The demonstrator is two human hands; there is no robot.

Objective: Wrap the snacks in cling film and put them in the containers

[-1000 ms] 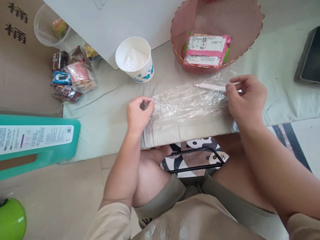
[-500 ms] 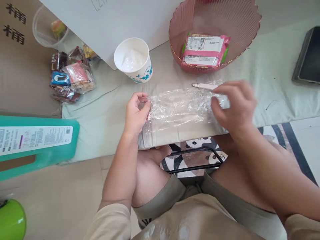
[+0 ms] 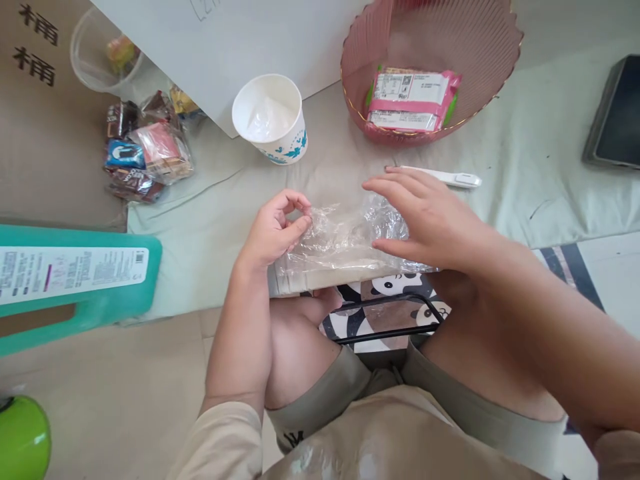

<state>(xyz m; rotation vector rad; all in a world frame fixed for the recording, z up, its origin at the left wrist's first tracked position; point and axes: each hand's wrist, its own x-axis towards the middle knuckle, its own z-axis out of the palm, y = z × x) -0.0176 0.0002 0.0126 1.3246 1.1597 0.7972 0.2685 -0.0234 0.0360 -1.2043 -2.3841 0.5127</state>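
A crinkled sheet of clear plastic film (image 3: 340, 233) lies over the table's near edge, between my hands. My left hand (image 3: 277, 227) pinches its left end between thumb and fingertips. Over the film's right part, my right hand (image 3: 425, 217) is open, thumb and fingers spread apart. Whether its palm touches the film is hidden. Just beyond the right hand lies a slim white cutter-like tool (image 3: 455, 178), its left part partly behind my fingers. A white paper cup (image 3: 290, 143) with blue leaf prints stands past my left hand, with crumpled clear plastic inside.
A pink ribbed bowl (image 3: 480, 87) holds wrapped packets (image 3: 410, 100). Snack packets (image 3: 150, 153) and a clear tub (image 3: 83, 57) sit at the left, near a cardboard box (image 3: 50, 147). A teal labelled container (image 3: 150, 267) is at left, a dark phone-like device (image 3: 617, 113) at far right.
My right hand has moved left over the film and its fingers have spread. The film has bunched toward the left, and the white tool now shows more fully.
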